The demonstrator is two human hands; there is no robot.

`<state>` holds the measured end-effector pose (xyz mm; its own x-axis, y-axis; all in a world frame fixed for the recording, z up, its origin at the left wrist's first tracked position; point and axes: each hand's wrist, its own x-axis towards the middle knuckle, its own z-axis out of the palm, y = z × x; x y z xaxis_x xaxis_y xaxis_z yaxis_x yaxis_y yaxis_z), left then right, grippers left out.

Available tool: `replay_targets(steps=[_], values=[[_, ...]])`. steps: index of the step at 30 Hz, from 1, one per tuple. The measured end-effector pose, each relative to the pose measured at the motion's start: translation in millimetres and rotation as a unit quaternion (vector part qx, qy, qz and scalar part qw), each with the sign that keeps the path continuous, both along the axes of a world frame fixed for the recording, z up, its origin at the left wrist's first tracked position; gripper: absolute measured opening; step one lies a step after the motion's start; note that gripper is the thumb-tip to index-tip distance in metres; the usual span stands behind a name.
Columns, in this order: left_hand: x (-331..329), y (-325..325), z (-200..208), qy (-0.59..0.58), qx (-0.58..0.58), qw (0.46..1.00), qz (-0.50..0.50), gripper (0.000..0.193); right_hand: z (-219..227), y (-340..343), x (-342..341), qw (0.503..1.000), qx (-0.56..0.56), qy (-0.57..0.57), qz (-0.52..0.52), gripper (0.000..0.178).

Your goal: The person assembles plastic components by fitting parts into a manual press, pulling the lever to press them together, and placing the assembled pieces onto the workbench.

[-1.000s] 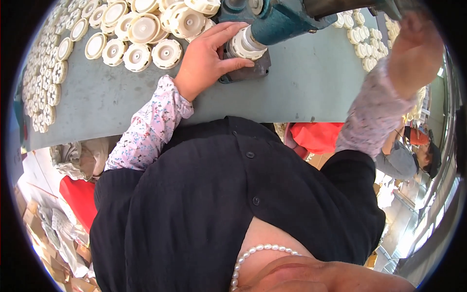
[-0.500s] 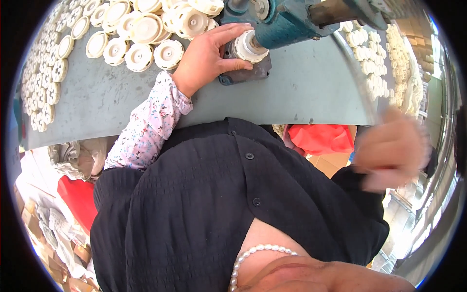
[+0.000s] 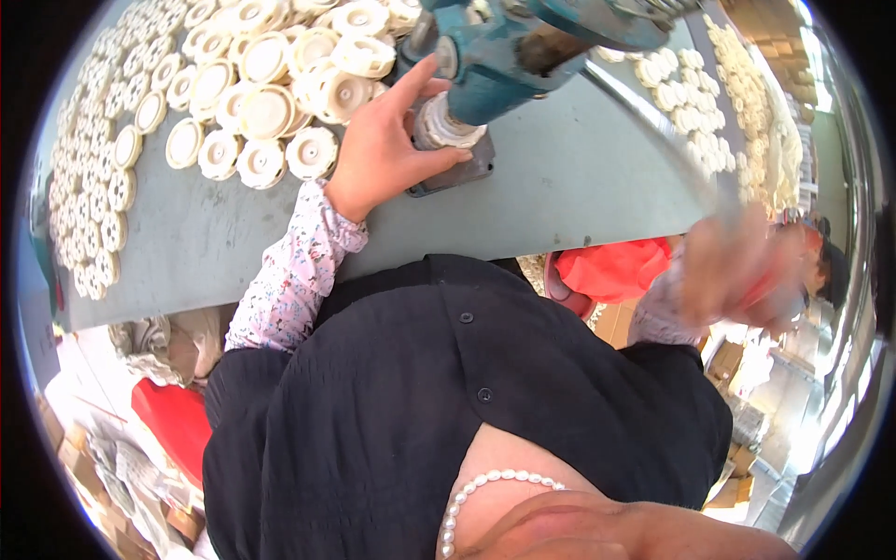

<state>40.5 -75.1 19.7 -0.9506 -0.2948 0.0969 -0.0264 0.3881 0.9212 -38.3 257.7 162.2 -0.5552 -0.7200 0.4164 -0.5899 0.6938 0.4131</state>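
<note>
My left hand (image 3: 381, 149) is curled around a white round plastic part (image 3: 442, 131) under the ram of a blue-green hand press (image 3: 495, 70). The thumb lies along the part's near edge; the index finger points up beside the press body. Beneath the part shows the dark press base (image 3: 467, 175). Off to the right, my right hand (image 3: 733, 275) is smeared by motion. It appears closed at the end of the press's long lever (image 3: 653, 126), which is blurred too.
Stacked white round plastic discs (image 3: 266, 112) crowd the table left of the press, with rows of smaller notched ones (image 3: 98, 201) farther left. More white parts (image 3: 686, 98) lie at the right. The grey table's (image 3: 523, 224) front edge runs before my body; red cloth (image 3: 616, 269) sits below it.
The view has shifted and tilted a little. My left hand stays at the part, its index finger now more spread and raised. My right hand and the lever are moving, blurred in both frames.
</note>
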Motion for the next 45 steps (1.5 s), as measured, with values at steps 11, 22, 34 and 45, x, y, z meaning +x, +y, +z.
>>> replay_targets(steps=[11, 22, 34, 45], values=[[1, -20, 20, 0.211, -0.285, 0.913, 0.201, 0.079, -194, -81, -353, 0.985, -0.138, -0.101, 0.035, 0.044], [19, 36, -13, 0.121, -0.109, 0.985, 0.064, 0.080, -170, -64, -200, 0.742, -0.385, -0.547, 0.030, 0.044], [17, 27, -26, 0.118, 0.035, 0.992, -0.011, 0.099, -147, -70, -67, 0.762, -0.341, -0.526, 0.164, 0.041], [5, 27, -19, 0.127, 0.011, 0.991, 0.039, 0.074, -176, -124, -23, 0.842, -0.342, -0.265, 0.324, 0.050]])
